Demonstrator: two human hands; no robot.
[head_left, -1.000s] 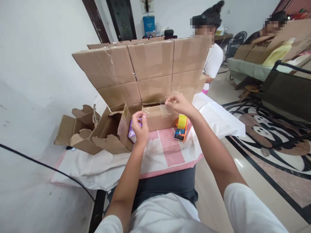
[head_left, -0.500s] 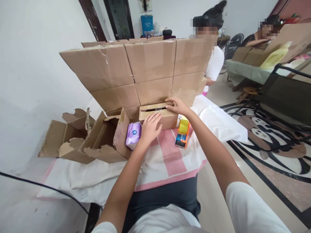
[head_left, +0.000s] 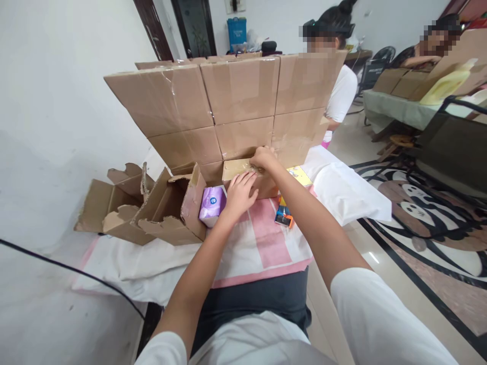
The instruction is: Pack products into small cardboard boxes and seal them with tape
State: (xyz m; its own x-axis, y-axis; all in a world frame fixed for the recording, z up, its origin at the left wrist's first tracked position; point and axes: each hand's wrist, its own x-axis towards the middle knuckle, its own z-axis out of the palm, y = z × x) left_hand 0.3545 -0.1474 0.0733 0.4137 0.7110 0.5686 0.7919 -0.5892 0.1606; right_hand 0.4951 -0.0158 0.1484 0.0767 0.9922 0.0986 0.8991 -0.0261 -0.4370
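Observation:
A small cardboard box [head_left: 238, 168] stands on the pink-and-white cloth [head_left: 262, 238], against a stacked wall of taped cartons [head_left: 236, 96]. My left hand [head_left: 239, 191] lies flat against the box's front, fingers spread. My right hand [head_left: 262, 158] rests on the box's top right edge with its fingers curled down on it. A purple wipes pack [head_left: 212, 203] sits just left of the box. An orange tape dispenser [head_left: 284, 215] lies right of the box, partly hidden by my right forearm.
Torn open cartons [head_left: 148, 208] lie at the left on the cloth. A white sheet [head_left: 350, 190] covers the table's right end. Behind the carton wall a person in a white shirt [head_left: 337, 94] sits; another person is at a far table [head_left: 395, 109] with boxes.
My right hand has slid left along the box's top edge and curled down. My left hand stays flat on the box's front. The tape dispenser is now partly behind my right arm.

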